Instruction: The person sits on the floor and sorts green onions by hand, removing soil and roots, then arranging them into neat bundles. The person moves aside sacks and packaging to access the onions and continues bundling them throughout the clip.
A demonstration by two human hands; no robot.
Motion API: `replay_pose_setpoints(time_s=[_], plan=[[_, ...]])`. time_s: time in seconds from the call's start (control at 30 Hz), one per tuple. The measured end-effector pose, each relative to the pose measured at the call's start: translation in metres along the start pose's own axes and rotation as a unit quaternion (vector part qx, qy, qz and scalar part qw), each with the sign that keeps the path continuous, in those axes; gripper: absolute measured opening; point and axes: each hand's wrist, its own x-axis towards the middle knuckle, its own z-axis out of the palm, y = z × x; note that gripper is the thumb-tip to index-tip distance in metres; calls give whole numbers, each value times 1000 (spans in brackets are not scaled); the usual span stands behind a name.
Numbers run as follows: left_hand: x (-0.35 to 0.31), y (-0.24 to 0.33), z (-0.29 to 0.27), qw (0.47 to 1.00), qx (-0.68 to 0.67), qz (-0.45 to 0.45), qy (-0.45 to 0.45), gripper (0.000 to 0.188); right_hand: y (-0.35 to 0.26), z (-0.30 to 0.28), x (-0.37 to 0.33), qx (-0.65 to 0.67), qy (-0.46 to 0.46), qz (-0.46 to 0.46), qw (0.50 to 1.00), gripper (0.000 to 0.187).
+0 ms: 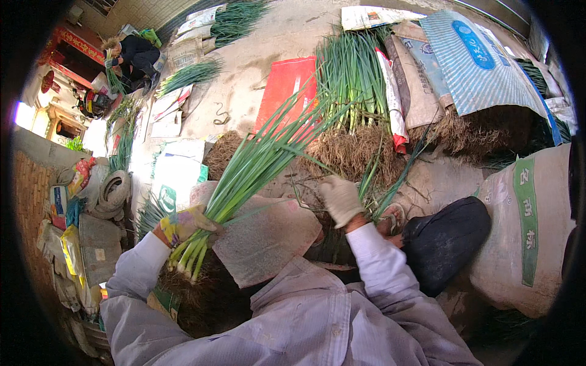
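Observation:
My left hand [194, 223], in a pale glove with yellow and purple patches, is wrapped round a bunch of green onions [245, 177] just above the white stems. The leaves slant up to the right and the roots hang at the lower left. To the right, my right hand [339, 200], in an off-white glove, is held with its fingers curled; what they hold, if anything, I cannot make out. Thin withered leaves [303, 196] lie beside it. Beyond both hands stands a thick row of green onions [353, 79], brown roots toward me.
A grey cloth [268, 238] covers my lap. Woven sacks [482, 67] cover more rooted onions at the right, and a large sack [525, 226] stands near my knee. A red sack [287, 91] lies ahead. Another person [137, 58] crouches at the far left holding onions.

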Motion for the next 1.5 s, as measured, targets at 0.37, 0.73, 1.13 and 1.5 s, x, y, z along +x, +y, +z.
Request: replay_pose_setpoints(time_s=[0.37,0.73,1.13,1.5], plan=[[-40,-24,0,898,420,-17,130,45,26,-34,1,62,-80,93,990,39],[-65,-27,3,963,251,-55,76,54,55,-21,21,-44,-247,40,967,32],[-100,-57,3,910,381,-126,102,47,59,-29,28,-432,-115,-39,894,28],[-119,-92,-7,922,365,-90,94,52,-16,-62,27,-98,-65,-145,982,30]])
